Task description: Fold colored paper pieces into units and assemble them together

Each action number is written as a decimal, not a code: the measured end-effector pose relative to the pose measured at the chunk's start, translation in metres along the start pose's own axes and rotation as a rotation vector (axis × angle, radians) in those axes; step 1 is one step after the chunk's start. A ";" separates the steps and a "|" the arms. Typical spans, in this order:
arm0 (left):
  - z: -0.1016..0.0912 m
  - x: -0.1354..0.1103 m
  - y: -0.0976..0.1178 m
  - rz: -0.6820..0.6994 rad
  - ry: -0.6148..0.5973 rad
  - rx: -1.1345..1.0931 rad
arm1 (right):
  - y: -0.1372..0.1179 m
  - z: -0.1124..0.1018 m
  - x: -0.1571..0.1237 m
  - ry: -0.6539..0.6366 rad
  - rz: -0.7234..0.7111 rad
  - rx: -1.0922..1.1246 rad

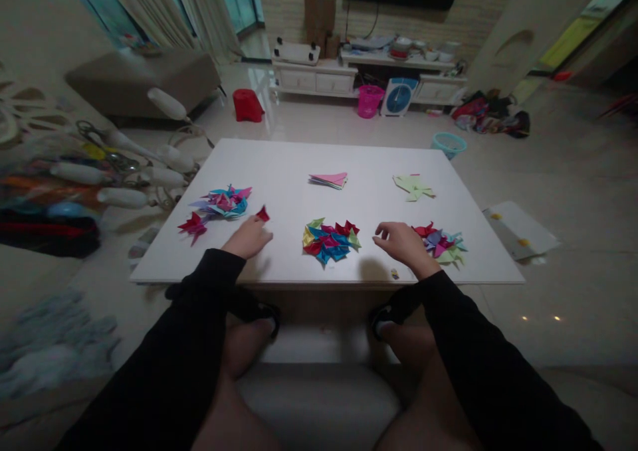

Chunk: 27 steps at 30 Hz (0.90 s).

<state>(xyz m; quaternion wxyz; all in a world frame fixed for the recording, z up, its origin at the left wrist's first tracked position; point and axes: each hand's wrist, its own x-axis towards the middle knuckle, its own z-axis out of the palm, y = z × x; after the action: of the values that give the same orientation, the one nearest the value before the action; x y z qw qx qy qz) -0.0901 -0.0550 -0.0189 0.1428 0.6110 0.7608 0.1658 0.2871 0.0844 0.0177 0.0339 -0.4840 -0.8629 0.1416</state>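
My left hand (pixel 249 236) is over the left part of the white table, its fingers closed on a small dark red folded paper piece (pixel 263 213). Left of it lies a pile of origami paper pieces (pixel 226 202) in pink, blue and purple, with a red origami piece (pixel 193 226) at its near side. A middle pile of folded paper pieces (pixel 329 240), blue, red, yellow and green, sits between my hands. My right hand (pixel 400 244) hovers with curled, parted fingers and nothing visible in them. Beside it is a right pile of origami pieces (pixel 442 244), partly hidden by the hand.
On the white table (pixel 279 165), a stack of pink and pale papers (pixel 329 180) and light green folded papers (pixel 415 186) lie farther back. A tiny yellow item (pixel 395 273) is by the front edge. A teal basket (pixel 449 145) stands behind the right corner.
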 end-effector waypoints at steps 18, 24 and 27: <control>0.039 -0.016 0.121 0.680 -0.062 -0.083 | -0.054 0.017 0.002 0.325 -0.534 0.223; 0.045 -0.015 0.122 0.721 -0.064 -0.063 | -0.057 0.021 0.005 0.294 -0.550 0.203; 0.043 -0.015 0.124 0.708 -0.066 -0.055 | -0.056 0.022 0.005 0.295 -0.535 0.199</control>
<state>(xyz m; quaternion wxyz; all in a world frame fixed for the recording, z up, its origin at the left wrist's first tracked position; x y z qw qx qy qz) 0.0403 -0.0422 -0.0047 0.1175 0.8377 0.4922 0.2054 0.2338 0.0563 0.0124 0.2419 -0.2496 -0.9272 0.1395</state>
